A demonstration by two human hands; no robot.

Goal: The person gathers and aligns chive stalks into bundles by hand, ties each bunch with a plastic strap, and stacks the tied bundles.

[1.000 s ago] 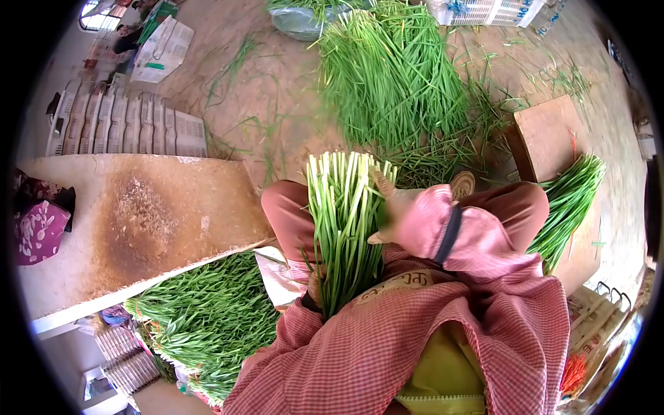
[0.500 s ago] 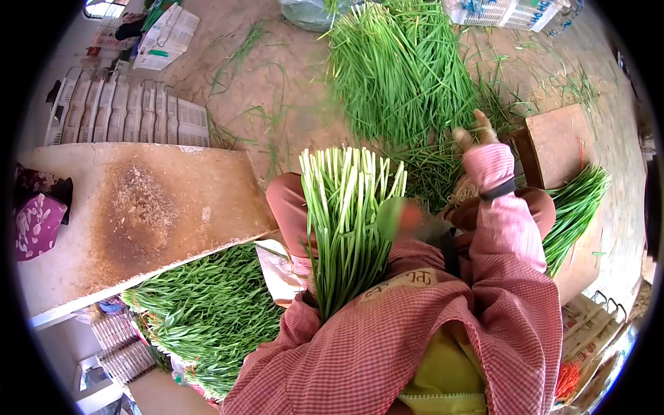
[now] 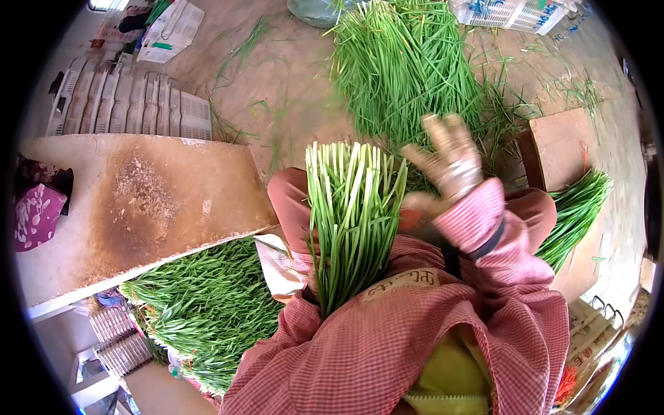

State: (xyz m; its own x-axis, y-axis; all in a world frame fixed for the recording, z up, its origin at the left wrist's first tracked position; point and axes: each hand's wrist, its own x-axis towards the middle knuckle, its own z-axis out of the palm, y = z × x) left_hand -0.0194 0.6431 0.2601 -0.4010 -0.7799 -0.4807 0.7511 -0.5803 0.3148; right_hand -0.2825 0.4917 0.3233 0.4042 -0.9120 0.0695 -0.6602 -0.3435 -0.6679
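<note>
A thick bunch of garlic chives stands nearly upright at my lap, its pale cut ends pointing away from me. My left hand is around its lower left side; the sleeve and leaves hide most of its fingers. My right hand, in a worn light glove and slightly blurred, is raised to the right of the bunch with fingers spread and nothing in them. Just beyond it, a large heap of loose chives lies on the floor.
Bundled chives are piled at left, beside a stained board. At right, more chives lie by a brown box. White crates stand at back left, another crate at back right. Red ties hang lower right.
My right hand has come back from the heap's near right edge, moving left toward the bunch, fingers spreading. My left hand and the bunch stay nearly in place.
</note>
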